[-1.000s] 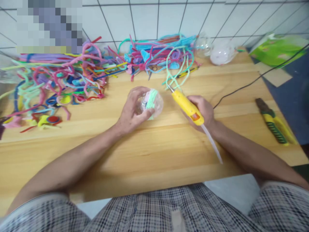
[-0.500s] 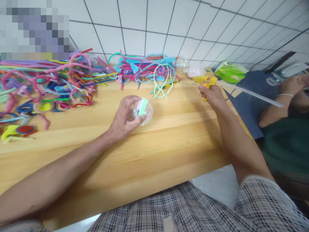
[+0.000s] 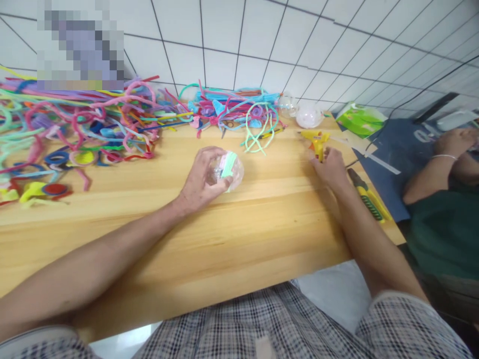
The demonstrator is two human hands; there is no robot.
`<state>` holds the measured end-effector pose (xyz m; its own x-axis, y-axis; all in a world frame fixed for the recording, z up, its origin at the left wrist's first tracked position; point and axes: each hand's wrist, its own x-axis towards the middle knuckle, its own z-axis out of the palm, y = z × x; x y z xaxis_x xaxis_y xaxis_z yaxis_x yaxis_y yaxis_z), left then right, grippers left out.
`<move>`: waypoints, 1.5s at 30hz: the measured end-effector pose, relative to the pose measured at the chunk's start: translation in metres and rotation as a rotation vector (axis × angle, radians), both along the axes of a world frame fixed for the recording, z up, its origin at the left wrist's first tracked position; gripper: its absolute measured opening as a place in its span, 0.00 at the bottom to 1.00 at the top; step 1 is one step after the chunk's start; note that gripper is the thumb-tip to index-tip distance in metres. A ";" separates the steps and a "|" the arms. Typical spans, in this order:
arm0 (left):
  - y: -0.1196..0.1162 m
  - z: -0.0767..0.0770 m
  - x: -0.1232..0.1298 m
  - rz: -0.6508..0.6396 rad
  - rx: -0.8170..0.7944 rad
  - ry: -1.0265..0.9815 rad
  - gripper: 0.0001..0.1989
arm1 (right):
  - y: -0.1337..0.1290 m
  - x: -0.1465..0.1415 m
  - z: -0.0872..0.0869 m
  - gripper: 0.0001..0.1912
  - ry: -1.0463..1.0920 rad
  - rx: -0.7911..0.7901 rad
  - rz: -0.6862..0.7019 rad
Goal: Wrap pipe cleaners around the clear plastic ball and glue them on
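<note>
My left hand (image 3: 204,177) is wrapped round a clear plastic ball (image 3: 236,174), fingers over its far side and thumb on its near side. A mint-green fuzzy strip (image 3: 229,164) lies across the ball, with some pale pink beside it. My right hand (image 3: 331,167) has its fingers at the handle of a yellow hot glue gun (image 3: 317,139), whose nozzle points left. From the gun's back, a translucent glue stick (image 3: 383,163) reaches right past the table edge. The palm side of my right hand is hidden.
Colourful pipe cleaners (image 3: 112,119) are heaped at the left and back, with scissors (image 3: 225,124) among them. Clear balls (image 3: 310,115) stand at the back right. A yellow-and-black tool (image 3: 368,197) lies by the right edge. Beyond are a green packet (image 3: 361,119) and another person's arm (image 3: 430,174).
My right hand and the glue gun have come lower, nearer the tabletop, and the hand sits lower on the handle. My left hand keeps the ball. The view has shifted slightly.
</note>
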<state>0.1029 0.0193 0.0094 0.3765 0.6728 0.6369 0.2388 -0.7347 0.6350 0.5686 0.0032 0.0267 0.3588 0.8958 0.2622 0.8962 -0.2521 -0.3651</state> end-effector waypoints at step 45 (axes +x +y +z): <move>0.001 0.001 0.004 -0.027 0.033 0.024 0.30 | 0.067 -0.183 0.040 0.31 1.195 0.060 0.493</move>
<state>0.1072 0.0199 0.0102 0.4096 0.6411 0.6490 0.2330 -0.7614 0.6050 0.3856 0.0706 0.0662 0.0344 0.9979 0.0543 0.0016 0.0543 -0.9985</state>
